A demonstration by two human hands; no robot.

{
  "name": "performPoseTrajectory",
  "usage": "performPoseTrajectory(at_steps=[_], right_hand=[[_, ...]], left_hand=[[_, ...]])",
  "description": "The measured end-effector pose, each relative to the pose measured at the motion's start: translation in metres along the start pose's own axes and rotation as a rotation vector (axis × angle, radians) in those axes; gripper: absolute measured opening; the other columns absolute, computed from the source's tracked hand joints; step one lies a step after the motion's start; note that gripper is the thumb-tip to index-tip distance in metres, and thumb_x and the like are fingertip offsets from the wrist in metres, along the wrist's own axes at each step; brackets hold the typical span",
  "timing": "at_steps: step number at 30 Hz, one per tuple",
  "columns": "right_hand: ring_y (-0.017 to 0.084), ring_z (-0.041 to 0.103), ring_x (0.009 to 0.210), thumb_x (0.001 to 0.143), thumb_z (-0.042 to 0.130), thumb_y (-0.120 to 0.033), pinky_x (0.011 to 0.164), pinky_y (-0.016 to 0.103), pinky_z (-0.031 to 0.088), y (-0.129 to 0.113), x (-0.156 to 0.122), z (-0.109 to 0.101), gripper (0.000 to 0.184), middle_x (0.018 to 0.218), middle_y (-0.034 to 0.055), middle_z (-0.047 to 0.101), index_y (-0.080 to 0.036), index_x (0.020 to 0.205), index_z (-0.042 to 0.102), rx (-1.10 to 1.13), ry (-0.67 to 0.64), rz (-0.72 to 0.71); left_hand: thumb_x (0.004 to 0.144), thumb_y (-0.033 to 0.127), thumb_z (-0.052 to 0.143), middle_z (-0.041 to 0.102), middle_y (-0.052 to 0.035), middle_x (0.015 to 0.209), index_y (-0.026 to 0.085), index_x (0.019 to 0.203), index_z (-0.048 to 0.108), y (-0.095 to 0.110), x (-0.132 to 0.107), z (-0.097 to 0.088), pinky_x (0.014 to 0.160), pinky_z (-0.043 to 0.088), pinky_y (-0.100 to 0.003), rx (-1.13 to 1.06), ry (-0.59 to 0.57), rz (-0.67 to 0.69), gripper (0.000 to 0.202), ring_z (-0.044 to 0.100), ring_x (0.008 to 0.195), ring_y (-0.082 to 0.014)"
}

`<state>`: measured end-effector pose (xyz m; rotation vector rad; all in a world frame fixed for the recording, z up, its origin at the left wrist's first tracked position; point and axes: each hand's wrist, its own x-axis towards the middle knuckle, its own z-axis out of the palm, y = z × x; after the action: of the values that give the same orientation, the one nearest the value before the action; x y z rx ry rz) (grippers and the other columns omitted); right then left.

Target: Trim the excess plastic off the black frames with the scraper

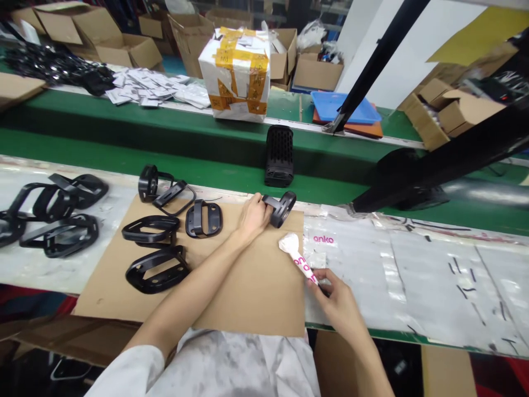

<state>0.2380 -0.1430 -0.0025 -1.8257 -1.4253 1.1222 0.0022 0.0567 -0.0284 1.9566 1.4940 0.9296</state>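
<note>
Near the far right corner of the cardboard sheet [256, 292], our left hand [254, 216] has its fingers curled round one end of a black frame [280, 211], whose looped part sticks out to the right of the knuckles. Nearer to us and to the right of that hand, our right hand [335, 298] pinches the lower end of a white-wrapped stick [303, 263] between thumb and fingers. Pink lettering runs along the wrapping, and the stick's bulky white end points up and leftward, over the cardboard, just short of the frame and apart from it. What lies under the wrapping we cannot tell.

Just left of our left hand we see a squat frame [199, 219] with its crossbar uppermost; farther left on the same sheet lie more black frames [154, 285], some leaning on one another. Well to the left of both hands, past the cardboard, another cluster of frames [49, 205] rests on the white table covering [355, 275], which also stretches off to the right of our right hand.

Straight beyond our left hand, a black perforated part [279, 156] lies on the green belt [231, 165]; behind it sits a white box [235, 74] bound with yellow tape.
</note>
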Motion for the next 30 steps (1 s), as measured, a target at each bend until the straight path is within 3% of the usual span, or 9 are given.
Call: performPoseTrajectory(at_steps=[5,9,13,17,19,22,26,30], right_hand=[[0.022,0.064,0.061,0.093,0.069,-0.061,0.048,0.030,0.042,0.002,-0.008,-0.006,0.039,0.080,0.0051,0.075,-0.024,0.104,0.073,0.069,-0.067,0.092],[0.022,0.060,0.057,0.095,0.067,-0.061,0.048,0.031,0.039,0.010,-0.004,-0.004,0.041,0.069,0.0034,0.070,-0.024,0.110,0.074,0.000,-0.100,0.069],[0.023,0.061,0.056,0.096,0.065,-0.062,0.048,0.031,0.042,0.012,0.000,-0.002,0.043,0.069,0.0039,0.071,-0.023,0.111,0.074,-0.037,-0.095,0.062],[0.022,0.068,0.063,0.096,0.064,-0.060,0.054,0.030,0.050,0.012,0.002,-0.004,0.043,0.088,0.0069,0.079,-0.021,0.110,0.075,-0.073,-0.094,0.040],[0.025,0.075,0.079,0.096,0.064,-0.056,0.069,0.032,0.058,0.013,0.004,-0.005,0.037,0.100,0.0080,0.081,-0.022,0.108,0.075,-0.135,-0.059,-0.030],[0.028,0.077,0.098,0.096,0.062,-0.051,0.090,0.036,0.060,0.012,0.010,-0.009,0.031,0.108,0.0079,0.081,-0.025,0.105,0.076,-0.246,-0.003,-0.157],[0.028,0.077,0.096,0.096,0.057,-0.052,0.087,0.036,0.060,0.010,0.019,-0.019,0.033,0.108,0.0082,0.080,-0.027,0.106,0.077,-0.351,0.015,-0.238],[0.024,0.077,0.082,0.088,0.064,-0.055,0.074,0.029,0.061,0.021,0.030,-0.040,0.036,0.100,0.0053,0.082,-0.027,0.105,0.079,-0.407,-0.107,-0.202]], left_hand=[[0.103,0.026,0.048,0.058,-0.0138,0.099,0.022,0.076,0.052,0.012,0.010,0.011,0.097,0.046,-0.042,-0.018,-0.024,0.015,0.028,0.059,0.097,-0.0293],[0.100,0.024,0.055,0.058,-0.0131,0.099,0.022,0.075,0.053,0.016,0.017,0.014,0.104,0.042,-0.043,-0.108,0.020,0.007,0.025,0.057,0.105,-0.0314],[0.102,0.029,0.055,0.060,-0.0142,0.102,0.021,0.071,0.054,0.022,0.011,0.000,0.107,0.039,-0.047,-0.021,0.049,0.004,0.032,0.055,0.109,-0.0330],[0.105,0.032,0.050,0.066,-0.0125,0.094,0.020,0.069,0.060,0.029,-0.015,-0.016,0.099,0.045,-0.044,0.187,-0.083,0.004,0.039,0.062,0.101,-0.0294],[0.105,0.033,0.052,0.069,-0.0113,0.091,0.019,0.072,0.065,0.031,-0.033,-0.021,0.095,0.048,-0.042,0.285,-0.147,-0.019,0.038,0.066,0.097,-0.0276],[0.104,0.034,0.055,0.075,-0.0109,0.092,0.017,0.081,0.073,0.033,-0.055,-0.028,0.095,0.051,-0.041,0.376,-0.183,-0.069,0.034,0.071,0.097,-0.0267],[0.104,0.039,0.053,0.080,-0.0153,0.099,0.013,0.090,0.080,0.032,-0.066,-0.038,0.092,0.055,-0.041,0.462,-0.273,-0.162,0.040,0.076,0.097,-0.0299],[0.105,0.045,0.050,0.081,-0.0195,0.105,0.013,0.100,0.083,0.036,-0.065,-0.046,0.086,0.058,-0.041,0.499,-0.365,-0.279,0.046,0.079,0.099,-0.0331]])
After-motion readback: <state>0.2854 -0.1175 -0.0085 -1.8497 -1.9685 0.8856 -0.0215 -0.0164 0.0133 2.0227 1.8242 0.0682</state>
